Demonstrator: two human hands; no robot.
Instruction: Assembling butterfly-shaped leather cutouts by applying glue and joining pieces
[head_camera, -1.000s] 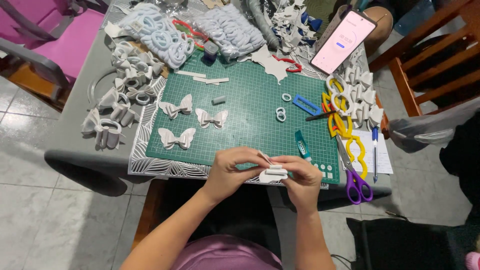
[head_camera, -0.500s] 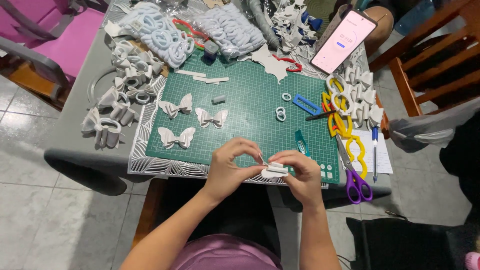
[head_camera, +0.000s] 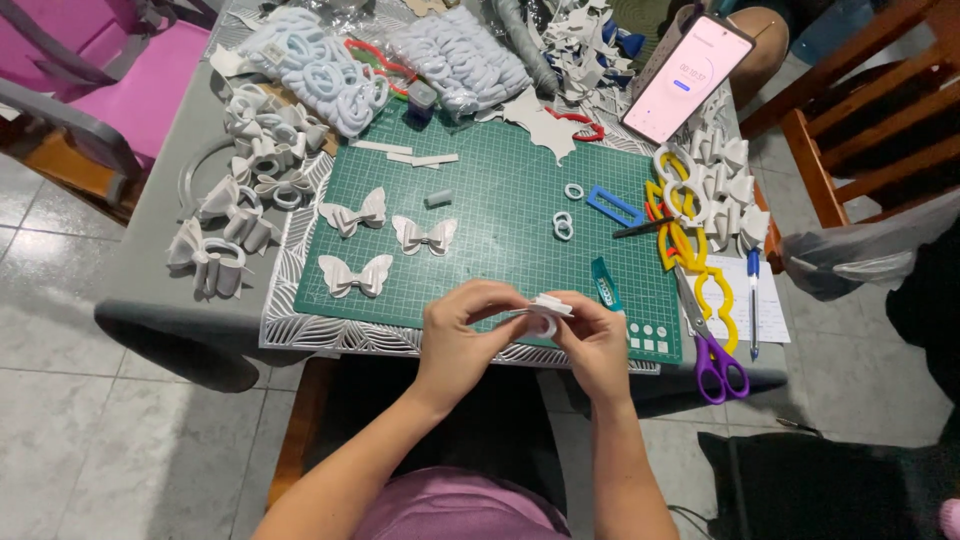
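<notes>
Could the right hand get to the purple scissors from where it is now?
Probably yes. The purple scissors lie just right of the right hand, with bare mat edge between. But both it and the left hand pinch a small white bow piece, so it would have to let go first.

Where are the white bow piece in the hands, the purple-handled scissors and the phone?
white bow piece (head_camera: 548, 306), head view, on its folded top between both hands.
purple-handled scissors (head_camera: 722, 367), head view, on a purple handle loop.
phone (head_camera: 688, 78), head view, on the middle of its lit pink screen.
</notes>
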